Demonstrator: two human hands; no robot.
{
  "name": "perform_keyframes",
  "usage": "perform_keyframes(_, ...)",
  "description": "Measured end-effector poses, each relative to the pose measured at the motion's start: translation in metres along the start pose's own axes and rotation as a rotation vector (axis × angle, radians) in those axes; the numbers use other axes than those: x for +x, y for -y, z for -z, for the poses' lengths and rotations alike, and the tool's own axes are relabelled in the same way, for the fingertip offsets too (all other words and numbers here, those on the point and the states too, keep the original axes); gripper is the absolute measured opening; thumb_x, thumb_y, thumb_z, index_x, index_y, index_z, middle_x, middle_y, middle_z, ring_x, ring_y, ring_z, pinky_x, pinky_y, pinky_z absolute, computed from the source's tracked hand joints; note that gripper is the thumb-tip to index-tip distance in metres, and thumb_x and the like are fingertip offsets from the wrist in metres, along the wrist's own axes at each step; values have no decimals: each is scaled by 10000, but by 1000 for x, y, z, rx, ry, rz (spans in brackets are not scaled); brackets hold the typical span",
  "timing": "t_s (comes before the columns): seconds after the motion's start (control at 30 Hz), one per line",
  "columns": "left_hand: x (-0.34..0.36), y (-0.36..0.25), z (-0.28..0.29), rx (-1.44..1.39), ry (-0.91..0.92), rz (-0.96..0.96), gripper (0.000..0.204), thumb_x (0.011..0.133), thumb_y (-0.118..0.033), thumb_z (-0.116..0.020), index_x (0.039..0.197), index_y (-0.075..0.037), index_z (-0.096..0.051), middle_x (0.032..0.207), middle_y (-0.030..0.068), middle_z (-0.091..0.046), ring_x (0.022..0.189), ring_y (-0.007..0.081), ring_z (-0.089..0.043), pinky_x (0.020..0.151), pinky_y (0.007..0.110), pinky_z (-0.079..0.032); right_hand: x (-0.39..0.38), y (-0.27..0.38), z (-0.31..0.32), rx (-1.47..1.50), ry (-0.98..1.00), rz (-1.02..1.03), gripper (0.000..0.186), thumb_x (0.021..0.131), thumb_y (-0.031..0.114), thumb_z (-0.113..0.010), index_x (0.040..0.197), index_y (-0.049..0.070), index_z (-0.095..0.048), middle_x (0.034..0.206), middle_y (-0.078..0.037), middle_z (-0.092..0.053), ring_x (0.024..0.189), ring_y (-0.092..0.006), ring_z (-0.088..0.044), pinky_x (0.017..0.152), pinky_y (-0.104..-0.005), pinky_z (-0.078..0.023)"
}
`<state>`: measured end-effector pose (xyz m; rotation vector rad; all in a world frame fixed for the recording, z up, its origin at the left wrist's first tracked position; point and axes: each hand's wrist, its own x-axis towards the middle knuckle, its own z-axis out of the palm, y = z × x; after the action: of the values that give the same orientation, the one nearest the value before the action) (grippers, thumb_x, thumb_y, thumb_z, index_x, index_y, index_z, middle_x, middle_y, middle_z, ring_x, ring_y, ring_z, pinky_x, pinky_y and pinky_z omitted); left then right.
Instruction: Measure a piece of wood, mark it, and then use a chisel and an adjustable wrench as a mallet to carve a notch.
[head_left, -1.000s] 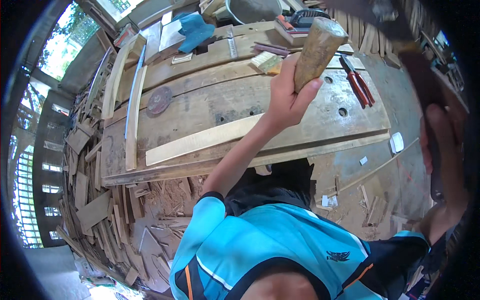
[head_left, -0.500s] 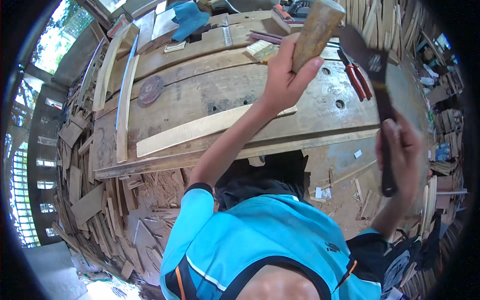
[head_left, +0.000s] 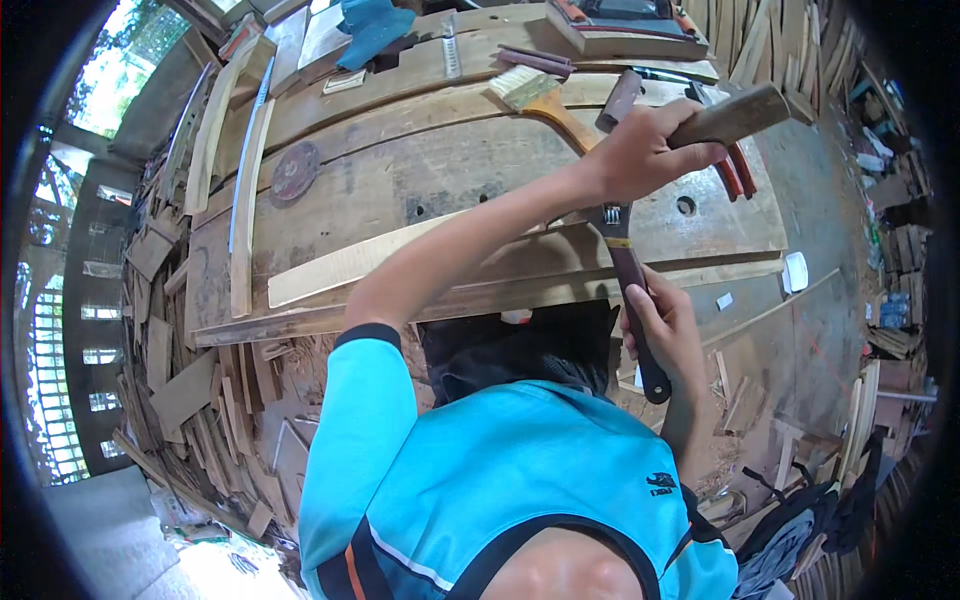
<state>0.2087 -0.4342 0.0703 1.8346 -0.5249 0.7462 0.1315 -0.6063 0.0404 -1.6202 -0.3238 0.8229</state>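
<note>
My left hand (head_left: pixel 640 155) is closed around a thick wooden piece (head_left: pixel 738 115), which juts out to the right above the bench. My right hand (head_left: pixel 665 320) grips the handle of a dark adjustable wrench (head_left: pixel 640 290). The wrench points up toward my left wrist, and the forearm and hand partly cover its head. Beyond my left hand lies a paintbrush (head_left: pixel 560 118) with pale bristles and a yellow-brown handle. A short dark cylinder (head_left: pixel 620 98) shows just past my left knuckles. Red-handled pliers (head_left: pixel 740 172) lie under the wooden piece, partly hidden.
The wooden workbench (head_left: pixel 350 215) carries a pale wood strip (head_left: pixel 350 262), a round abrasive disc (head_left: pixel 296 173) and a blue cloth (head_left: pixel 372 32). A tool case (head_left: pixel 630 25) sits at the back. Wood scraps (head_left: pixel 190 390) pile at the left; a small white container (head_left: pixel 795 272) is at the right.
My left hand has moved right and toward me, tipping the wooden piece from nearly upright to sideways. The wrench has swung left and lower, its head now beneath my left wrist.
</note>
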Motion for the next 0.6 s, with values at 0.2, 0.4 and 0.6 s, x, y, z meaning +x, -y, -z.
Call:
perform_keyframes(0.2,4,-3,7,-266,248,315,300,808,-339,-565,929,-72,-502,606,-15,-444,463,59,-418,391,205,-328,1,-5,-2,29,-7,-24,311,884,148,-441,1171,31,-458,566,-14,-481,441,-72,-464,385,-201,-369)
perform_keyframes(0.4,-16,-60,76,-296,-378,379,183,761,-151,-606,879,-46,-512,589,29,-504,413,72,-431,320,186,-271,3,-6,0,41,17,-49,322,883,153,-443,1185,41,-446,562,-19,-477,436,-76,-460,369,-211,-370)
perform_keyframes(0.6,-41,-83,91,-444,-791,138,360,778,-146,-609,1009,-90,-338,677,54,-468,413,117,-437,313,214,-308,3,-3,2,37,7,-57,321,883,157,-441,1183,45,-448,563,-16,-477,434,-75,-460,372,-210,-377)
